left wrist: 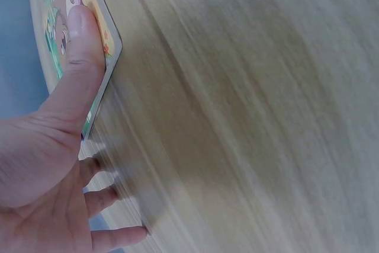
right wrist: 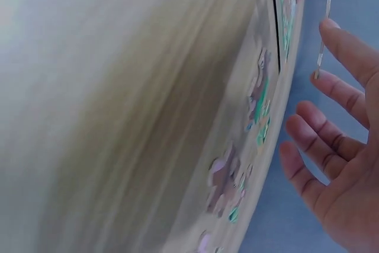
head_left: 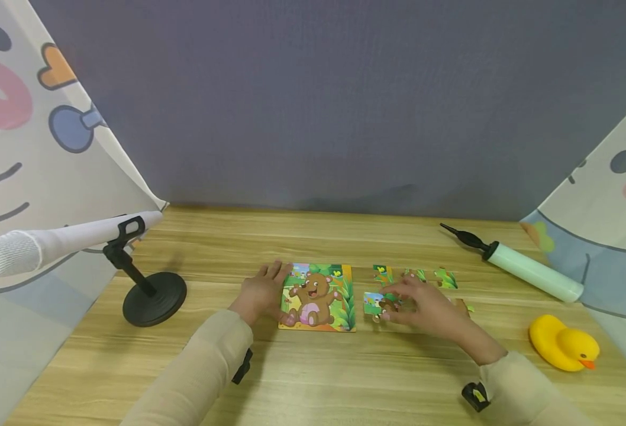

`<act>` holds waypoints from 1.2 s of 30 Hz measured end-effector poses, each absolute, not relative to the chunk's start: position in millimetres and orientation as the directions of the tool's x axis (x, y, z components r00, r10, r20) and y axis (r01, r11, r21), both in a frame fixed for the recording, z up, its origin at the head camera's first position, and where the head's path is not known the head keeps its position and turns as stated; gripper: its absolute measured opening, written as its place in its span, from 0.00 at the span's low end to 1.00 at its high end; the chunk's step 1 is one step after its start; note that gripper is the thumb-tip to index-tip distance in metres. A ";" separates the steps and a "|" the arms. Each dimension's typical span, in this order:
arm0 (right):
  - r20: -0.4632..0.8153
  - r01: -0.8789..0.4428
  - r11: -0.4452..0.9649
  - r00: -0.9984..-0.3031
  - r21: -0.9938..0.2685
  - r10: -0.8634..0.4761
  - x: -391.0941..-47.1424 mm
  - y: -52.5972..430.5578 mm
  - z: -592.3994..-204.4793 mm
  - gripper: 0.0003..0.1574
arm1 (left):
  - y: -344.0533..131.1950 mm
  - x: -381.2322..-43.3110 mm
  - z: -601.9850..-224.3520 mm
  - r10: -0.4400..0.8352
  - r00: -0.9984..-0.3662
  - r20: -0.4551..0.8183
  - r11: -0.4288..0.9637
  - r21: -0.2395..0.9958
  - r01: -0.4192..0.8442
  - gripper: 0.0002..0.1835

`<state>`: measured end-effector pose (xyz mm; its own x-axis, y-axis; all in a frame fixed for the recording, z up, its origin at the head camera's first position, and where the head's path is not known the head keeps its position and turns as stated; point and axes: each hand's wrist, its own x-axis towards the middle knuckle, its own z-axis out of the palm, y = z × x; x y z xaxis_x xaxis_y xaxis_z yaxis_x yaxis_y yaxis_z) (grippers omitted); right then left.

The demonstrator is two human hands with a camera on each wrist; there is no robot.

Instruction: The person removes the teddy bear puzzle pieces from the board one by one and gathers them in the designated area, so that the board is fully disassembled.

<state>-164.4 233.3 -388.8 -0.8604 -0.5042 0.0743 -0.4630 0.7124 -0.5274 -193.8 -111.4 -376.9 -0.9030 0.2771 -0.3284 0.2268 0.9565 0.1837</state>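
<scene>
The right hand (head_left: 430,307) is pinching a puzzle piece (head_left: 373,303) between thumb and forefinger, its other fingers spreading apart. The piece is hovering flat above the table (head_left: 313,378), right of the board (head_left: 313,299), its blue side facing left; fingers are hiding its right part, so its long axis cannot be told. The left hand (head_left: 260,296) is spreading its fingers, thumb resting on the board's near-left corner.
</scene>
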 end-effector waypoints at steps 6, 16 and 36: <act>0.064 -0.465 0.729 -0.861 -0.503 -0.505 -155.5 243.7 -393.4 0.28 | -111.2 -193.7 -376.6 0.279 -0.903 -0.326 0.956 0.180 0.230 0.68; 0.069 -0.510 0.728 -0.837 -0.458 -0.542 -148.3 254.3 -401.1 0.30 | -111.4 -194.0 -378.1 0.275 -0.903 -0.331 0.957 0.185 0.223 0.68; 0.029 -0.544 0.769 -0.822 -0.337 -0.569 -144.7 252.0 -405.2 0.30 | -111.2 -194.4 -378.4 0.269 -0.897 -0.350 0.961 0.163 0.224 0.68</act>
